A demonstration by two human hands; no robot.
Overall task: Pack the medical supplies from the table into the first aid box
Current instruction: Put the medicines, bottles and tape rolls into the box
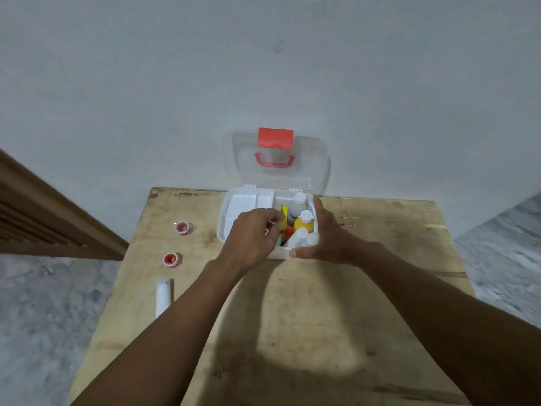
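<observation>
Against a grey wall, on the worn wooden table point(292, 317), the open right hand point(328, 238) braces the white plastic first aid box point(248, 200) while the left hand point(251, 235) pinches a yellow sachet point(284, 213) that could topple crowded bottles.

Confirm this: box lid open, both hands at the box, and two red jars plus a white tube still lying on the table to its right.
One error: the head view shows the two red jars and white tube on the table left of the box, not right. The rest holds.
</observation>
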